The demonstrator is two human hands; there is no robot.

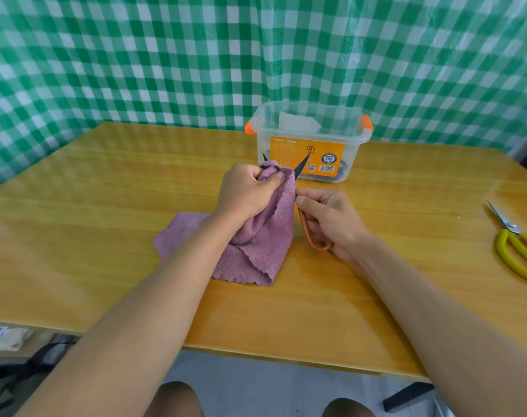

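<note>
On the wooden table (105,206), just in front of a clear plastic box (307,145), a purple cloth (262,251) is bunched in the left hand (247,191), fingers curled round it and the blades of the scissors (304,228), whose orange handle the right hand (331,218) grips.

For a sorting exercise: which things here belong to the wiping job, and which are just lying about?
In the job:
purple cloth, gripped by the left hand
orange-handled scissors, held by the right hand

Lying about:
yellow-handled scissors, on the table
clear plastic box, behind the hands
</note>
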